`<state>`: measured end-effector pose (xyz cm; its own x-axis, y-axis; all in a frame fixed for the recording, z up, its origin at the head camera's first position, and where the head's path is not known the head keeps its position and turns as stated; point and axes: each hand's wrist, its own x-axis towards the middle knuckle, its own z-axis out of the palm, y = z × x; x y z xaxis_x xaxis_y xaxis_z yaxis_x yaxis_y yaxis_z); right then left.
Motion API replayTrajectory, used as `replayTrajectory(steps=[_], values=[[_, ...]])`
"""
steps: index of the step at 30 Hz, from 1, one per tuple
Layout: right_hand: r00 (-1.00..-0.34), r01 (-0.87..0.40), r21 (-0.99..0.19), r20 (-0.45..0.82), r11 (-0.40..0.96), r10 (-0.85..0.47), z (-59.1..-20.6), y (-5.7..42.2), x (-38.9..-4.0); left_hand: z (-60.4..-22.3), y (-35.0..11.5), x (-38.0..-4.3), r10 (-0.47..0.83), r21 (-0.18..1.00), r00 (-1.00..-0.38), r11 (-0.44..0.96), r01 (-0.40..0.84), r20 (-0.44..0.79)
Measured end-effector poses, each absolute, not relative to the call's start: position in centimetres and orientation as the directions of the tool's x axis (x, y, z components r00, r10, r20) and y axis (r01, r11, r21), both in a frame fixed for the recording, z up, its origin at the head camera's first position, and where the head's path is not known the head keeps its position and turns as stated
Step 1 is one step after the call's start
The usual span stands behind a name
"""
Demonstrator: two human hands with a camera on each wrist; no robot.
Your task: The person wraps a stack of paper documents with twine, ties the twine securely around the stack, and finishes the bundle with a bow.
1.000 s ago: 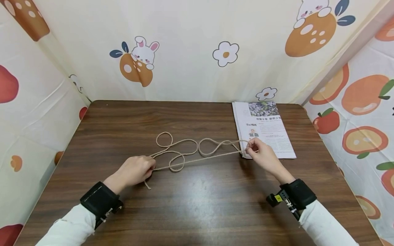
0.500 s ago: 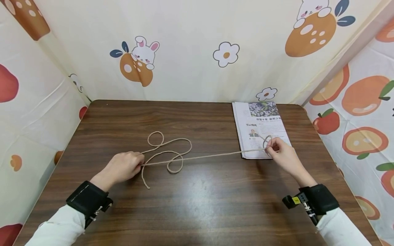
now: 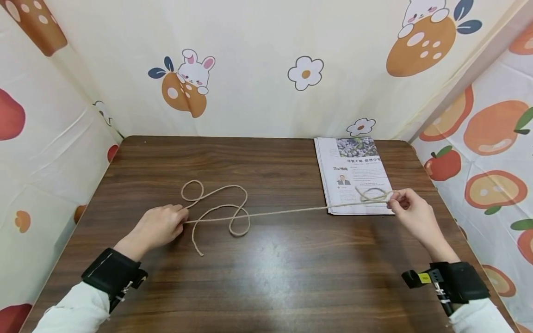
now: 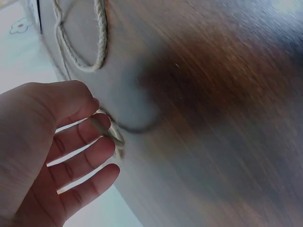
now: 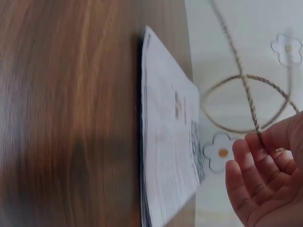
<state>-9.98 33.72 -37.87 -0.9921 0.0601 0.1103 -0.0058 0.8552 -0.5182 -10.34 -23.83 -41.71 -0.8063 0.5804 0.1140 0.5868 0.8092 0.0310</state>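
Note:
A thin beige rope (image 3: 287, 212) runs nearly straight between the two hands in the head view. My left hand (image 3: 160, 225) pinches it between thumb and fingertips at the left of the table, as the left wrist view shows with the rope (image 4: 100, 42) curving off. Loose loops and a free end lie on the table beside that hand. Over at the right, my right hand (image 3: 416, 219) pinches the rope just past the newspapers' right edge. A small loop hangs from it, over the papers in the head view; the right wrist view shows this rope loop (image 5: 220, 127) beside the fingertips.
A stack of newspapers (image 3: 354, 175) lies at the back right of the dark wooden table (image 3: 266, 277). Behind the table hangs a cream cloth (image 3: 250, 92) with rabbit and flower prints. Fruit-printed cloths (image 3: 495, 203) line both sides.
My right hand has moved right, past the newspapers, carrying its rope loop. My left hand has shifted left, and the loose loops slid left. The rope span between the hands has grown longer.

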Motion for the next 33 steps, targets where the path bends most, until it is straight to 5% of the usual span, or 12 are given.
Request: replayTrajectory(steps=[21, 33], values=[[-0.981, 0.163, -0.479, 0.018, 0.863, 0.195, -39.5, 40.8, -7.9, -42.2, -26.2, -9.7, 0.536, 0.028, -0.826, 0.836, 0.548, 0.172], [-0.975, 0.2, -0.462, -0.009, 0.864, 0.221, -40.1, 42.9, -7.0, -42.6, -29.2, -9.2, 0.439, 0.09, -0.896, 0.892, 0.444, 0.063]])
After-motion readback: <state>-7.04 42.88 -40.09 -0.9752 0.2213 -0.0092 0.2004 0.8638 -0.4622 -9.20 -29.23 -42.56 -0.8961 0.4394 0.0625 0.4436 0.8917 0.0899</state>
